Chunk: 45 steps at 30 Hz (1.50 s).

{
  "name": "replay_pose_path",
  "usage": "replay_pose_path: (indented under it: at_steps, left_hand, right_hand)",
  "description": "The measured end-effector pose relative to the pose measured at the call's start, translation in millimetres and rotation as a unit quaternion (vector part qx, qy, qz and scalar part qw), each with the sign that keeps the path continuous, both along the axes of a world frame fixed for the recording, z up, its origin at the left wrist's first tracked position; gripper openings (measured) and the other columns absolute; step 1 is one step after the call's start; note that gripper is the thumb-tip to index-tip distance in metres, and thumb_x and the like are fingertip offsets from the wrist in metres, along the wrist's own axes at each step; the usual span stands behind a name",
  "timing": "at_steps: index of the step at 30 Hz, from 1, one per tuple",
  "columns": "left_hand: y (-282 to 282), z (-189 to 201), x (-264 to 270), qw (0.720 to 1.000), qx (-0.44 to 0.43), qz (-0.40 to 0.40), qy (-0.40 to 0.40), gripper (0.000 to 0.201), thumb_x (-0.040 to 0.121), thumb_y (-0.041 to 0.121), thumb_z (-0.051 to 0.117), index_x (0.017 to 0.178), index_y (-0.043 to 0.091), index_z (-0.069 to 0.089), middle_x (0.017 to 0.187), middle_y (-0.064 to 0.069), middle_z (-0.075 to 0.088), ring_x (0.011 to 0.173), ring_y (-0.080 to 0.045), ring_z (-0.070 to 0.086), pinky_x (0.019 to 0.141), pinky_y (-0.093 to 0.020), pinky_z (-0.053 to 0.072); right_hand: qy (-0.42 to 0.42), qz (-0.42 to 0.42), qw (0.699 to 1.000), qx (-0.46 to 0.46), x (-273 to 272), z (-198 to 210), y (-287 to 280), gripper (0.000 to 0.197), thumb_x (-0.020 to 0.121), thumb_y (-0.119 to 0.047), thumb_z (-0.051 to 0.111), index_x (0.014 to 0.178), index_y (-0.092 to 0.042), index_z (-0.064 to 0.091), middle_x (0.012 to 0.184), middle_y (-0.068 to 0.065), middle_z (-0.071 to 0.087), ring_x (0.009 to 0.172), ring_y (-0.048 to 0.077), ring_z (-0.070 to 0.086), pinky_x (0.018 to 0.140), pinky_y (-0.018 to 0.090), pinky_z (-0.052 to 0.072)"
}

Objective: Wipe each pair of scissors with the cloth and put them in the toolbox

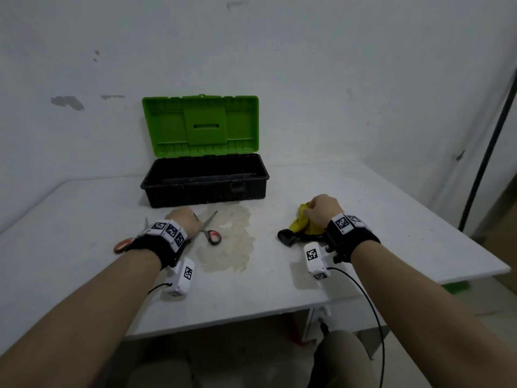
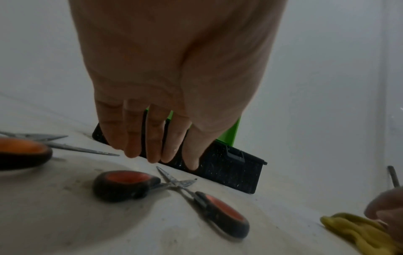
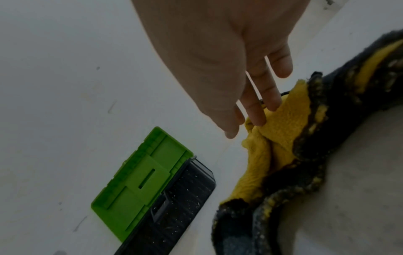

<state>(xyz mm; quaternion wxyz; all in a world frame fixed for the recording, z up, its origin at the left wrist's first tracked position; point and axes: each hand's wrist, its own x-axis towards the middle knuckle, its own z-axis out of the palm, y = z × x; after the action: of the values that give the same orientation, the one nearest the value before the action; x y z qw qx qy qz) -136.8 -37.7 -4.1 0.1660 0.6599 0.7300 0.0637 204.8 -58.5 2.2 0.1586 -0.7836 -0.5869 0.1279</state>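
Two pairs of scissors with black and orange handles lie on the white table. One pair [image 1: 210, 230] [image 2: 174, 188] lies with its blades spread, just under my left hand [image 1: 186, 219] [image 2: 161, 155]. The other pair [image 1: 122, 245] [image 2: 24, 151] lies further left, partly hidden by my wrist. My left hand hovers with straight fingers and holds nothing. A yellow and black cloth [image 1: 300, 224] [image 3: 283, 131] lies crumpled at the right. My right hand [image 1: 321, 210] [image 3: 250, 120] touches it with its fingertips. The toolbox [image 1: 204, 189] [image 3: 174, 207] stands open behind, green lid [image 1: 200, 124] upright.
A brownish stain [image 1: 229, 245] marks the table [image 1: 84, 275] between my hands. The toolbox stands against the white wall. A black pole [image 1: 486, 152] leans at the far right. The table's front edge runs close below my forearms, its right edge beyond the cloth.
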Motion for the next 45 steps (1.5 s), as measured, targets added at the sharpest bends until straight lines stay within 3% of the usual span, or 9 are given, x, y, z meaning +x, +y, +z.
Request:
replay_pose_path:
  at_steps: [4,9,13,18,21,23,27,34,45]
  left_hand:
    - [-5,-1,6,0.996,-0.019,0.000,0.083,0.012,0.092,0.022,0.067,0.092,0.010,0.067,0.097,-0.010,0.067,0.096,-0.029,0.066,0.078,-0.031,0.051]
    - [4,-13,-2,0.995,-0.031,0.003,0.099,0.035,0.081,0.031,0.081,0.105,0.007,0.073,0.103,-0.011,0.073,0.094,-0.028,0.069,0.085,-0.034,0.057]
    - [6,-16,-7,0.996,-0.032,0.000,0.078,0.026,0.083,0.025,0.077,0.101,0.007,0.073,0.104,-0.012,0.073,0.092,-0.028,0.069,0.083,-0.034,0.058]
    - [-2,-4,-3,0.998,0.000,0.004,-0.055,0.019,0.095,0.020,0.060,0.100,0.005,0.071,0.104,-0.011,0.071,0.099,-0.031,0.068,0.082,-0.036,0.055]
    - [-12,-2,7,0.968,0.009,0.021,-0.251,0.006,0.092,0.011,0.059,0.087,0.010,0.063,0.079,-0.012,0.064,0.072,-0.030,0.065,0.072,-0.044,0.058]
    - [-22,-5,19,0.943,0.017,0.024,-0.331,0.008,0.092,0.007,0.056,0.086,0.012,0.058,0.074,-0.009,0.059,0.060,-0.021,0.053,0.051,-0.033,0.046]
    - [-42,-12,43,0.882,-0.016,-0.003,-0.472,0.012,0.094,0.013,0.053,0.083,0.013,0.055,0.067,-0.004,0.050,0.048,-0.013,0.037,0.044,-0.023,0.024]
    - [-48,-7,63,0.867,-0.026,-0.057,-0.494,0.021,0.099,0.026,0.060,0.090,0.009,0.067,0.053,0.009,0.044,0.044,-0.008,0.032,0.043,-0.022,0.021]
    - [-48,0,83,0.881,0.036,-0.128,-0.453,0.021,0.096,0.033,0.065,0.087,0.016,0.074,0.059,0.007,0.048,0.048,-0.008,0.038,0.044,-0.021,0.030]
  right_hand:
    - [-0.024,-0.005,1.000,-0.015,-3,1,10,0.023,0.085,-0.031,0.059,0.088,-0.010,0.069,0.089,0.009,0.068,0.074,0.027,0.063,0.071,0.036,0.057]
    - [-0.095,-0.004,0.995,-0.036,-5,-9,22,0.023,0.085,-0.034,0.061,0.081,-0.013,0.068,0.078,0.006,0.066,0.068,0.026,0.063,0.063,0.031,0.051]
    - [-0.105,-0.016,0.994,-0.028,-3,-13,29,0.015,0.086,-0.027,0.058,0.087,-0.019,0.070,0.084,0.004,0.066,0.077,0.028,0.061,0.079,0.036,0.046]
    - [-0.052,0.001,0.994,0.096,-7,3,17,0.018,0.094,-0.032,0.048,0.105,-0.024,0.061,0.102,0.005,0.065,0.104,0.032,0.054,0.092,0.042,0.038]
    - [0.073,0.063,0.984,0.151,-15,13,1,0.012,0.100,-0.036,0.037,0.101,-0.028,0.045,0.082,0.003,0.063,0.082,0.030,0.056,0.087,0.044,0.039]
    - [0.159,0.098,0.963,0.196,-21,17,-10,0.012,0.101,-0.039,0.037,0.097,-0.030,0.043,0.071,0.005,0.059,0.067,0.027,0.055,0.073,0.041,0.044]
    - [0.230,0.136,0.935,0.232,-35,21,-26,0.015,0.103,-0.035,0.036,0.101,-0.025,0.046,0.074,0.001,0.053,0.065,0.017,0.051,0.061,0.033,0.038]
    - [0.383,0.172,0.901,0.105,-54,25,-56,0.022,0.101,-0.034,0.040,0.098,-0.013,0.047,0.073,0.000,0.053,0.066,0.014,0.053,0.065,0.030,0.045]
    - [0.141,0.262,0.911,0.286,-61,16,-52,0.013,0.089,-0.019,0.067,0.102,-0.023,0.067,0.092,-0.007,0.066,0.080,0.002,0.058,0.074,0.007,0.041]
